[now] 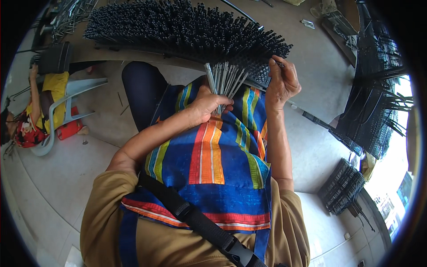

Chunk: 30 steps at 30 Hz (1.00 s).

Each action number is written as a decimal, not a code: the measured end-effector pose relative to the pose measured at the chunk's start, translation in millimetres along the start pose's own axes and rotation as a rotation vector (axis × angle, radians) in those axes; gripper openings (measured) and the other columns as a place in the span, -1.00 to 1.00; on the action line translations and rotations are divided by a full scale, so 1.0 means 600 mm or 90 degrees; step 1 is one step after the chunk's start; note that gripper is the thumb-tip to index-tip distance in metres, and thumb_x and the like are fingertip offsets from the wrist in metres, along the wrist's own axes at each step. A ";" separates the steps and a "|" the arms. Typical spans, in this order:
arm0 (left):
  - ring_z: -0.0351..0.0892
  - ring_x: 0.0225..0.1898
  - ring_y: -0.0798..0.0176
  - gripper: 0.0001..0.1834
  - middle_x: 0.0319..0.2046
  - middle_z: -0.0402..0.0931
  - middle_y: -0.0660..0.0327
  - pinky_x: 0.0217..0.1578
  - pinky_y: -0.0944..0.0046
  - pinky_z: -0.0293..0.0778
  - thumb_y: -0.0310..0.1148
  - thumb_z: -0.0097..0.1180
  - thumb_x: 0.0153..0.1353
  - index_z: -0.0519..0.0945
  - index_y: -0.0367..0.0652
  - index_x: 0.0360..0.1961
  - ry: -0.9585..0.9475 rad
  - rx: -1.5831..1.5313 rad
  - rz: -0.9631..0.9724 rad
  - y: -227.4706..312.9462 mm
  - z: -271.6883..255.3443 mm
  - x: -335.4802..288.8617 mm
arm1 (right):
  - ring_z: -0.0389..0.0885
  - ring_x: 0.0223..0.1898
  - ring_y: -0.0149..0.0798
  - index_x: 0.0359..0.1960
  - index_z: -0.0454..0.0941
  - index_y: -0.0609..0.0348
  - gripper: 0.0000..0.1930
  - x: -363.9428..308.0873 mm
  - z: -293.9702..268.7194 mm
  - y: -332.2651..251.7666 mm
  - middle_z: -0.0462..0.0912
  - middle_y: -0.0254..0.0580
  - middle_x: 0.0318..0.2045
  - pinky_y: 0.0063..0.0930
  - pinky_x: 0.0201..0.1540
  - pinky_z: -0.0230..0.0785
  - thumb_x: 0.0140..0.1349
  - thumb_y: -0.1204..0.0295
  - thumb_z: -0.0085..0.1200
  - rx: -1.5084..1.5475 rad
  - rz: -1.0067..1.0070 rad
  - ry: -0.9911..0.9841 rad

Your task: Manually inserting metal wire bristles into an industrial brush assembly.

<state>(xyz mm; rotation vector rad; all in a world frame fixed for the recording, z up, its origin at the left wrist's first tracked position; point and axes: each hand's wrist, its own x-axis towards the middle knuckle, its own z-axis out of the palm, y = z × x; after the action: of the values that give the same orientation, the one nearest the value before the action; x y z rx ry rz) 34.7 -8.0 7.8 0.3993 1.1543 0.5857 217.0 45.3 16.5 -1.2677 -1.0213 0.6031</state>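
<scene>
My left hand (pixel 207 106) is closed around a bundle of thin silvery metal rods (pixel 227 76), held low over my striped blue apron (pixel 240 196). The rods fan out upward from the fist toward a long black rack. That rack, a perforated frame (pixel 260 73), is packed with dark upright rods (pixel 178 31) and spans the space in front of me. At its right end my right hand (pixel 283 84) is raised, thumb and fingers pinched together. Something small and dark shows at the fingertips, too small to name.
At the left a person in yellow and red sits on a pale plastic chair (pixel 53 118), a hand on a black rack (pixel 54 58). Black mesh racks (pixel 367 102) stand on the right, with a dark stack (pixel 342 186) below them. A wooden box (pixel 342 18) sits at the far right.
</scene>
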 end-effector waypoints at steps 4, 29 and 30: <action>0.64 -0.50 0.22 -0.85 -0.49 0.62 0.10 -0.49 0.28 0.58 -0.62 0.29 -0.07 0.61 -0.31 -0.41 -0.004 0.016 0.005 0.009 0.004 -0.004 | 0.40 -0.54 -0.57 -0.40 0.66 0.25 -0.88 0.004 0.017 -0.024 0.54 -0.36 -0.53 -0.68 -0.50 0.23 -0.01 0.66 0.27 -0.131 -0.078 -0.031; 0.68 -0.44 0.14 -0.76 -0.41 0.63 0.06 -0.53 0.25 0.61 -0.65 0.22 -0.02 0.59 -0.32 -0.25 -0.054 -0.100 -0.071 0.006 0.003 0.009 | 0.30 -0.73 -0.57 -0.53 0.53 0.30 -0.90 -0.059 -0.021 -0.037 0.48 -0.38 -0.67 -0.66 -0.69 0.05 0.12 0.58 0.16 0.054 0.489 -0.171; 0.68 -0.44 0.14 -0.79 -0.41 0.63 0.06 -0.54 0.25 0.61 -0.63 0.22 -0.01 0.59 -0.33 -0.27 -0.030 -0.084 -0.067 0.005 0.001 0.011 | 0.30 -0.73 -0.56 -0.53 0.53 0.30 -0.90 -0.055 -0.023 -0.040 0.48 -0.38 -0.67 -0.67 -0.69 0.06 0.11 0.58 0.16 0.077 0.448 -0.141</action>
<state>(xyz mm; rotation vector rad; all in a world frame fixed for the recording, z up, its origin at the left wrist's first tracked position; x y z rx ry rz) 36.5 -1.3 5.0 0.2366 1.0778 0.5539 210.4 4.7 30.3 -1.4696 -0.6811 1.3464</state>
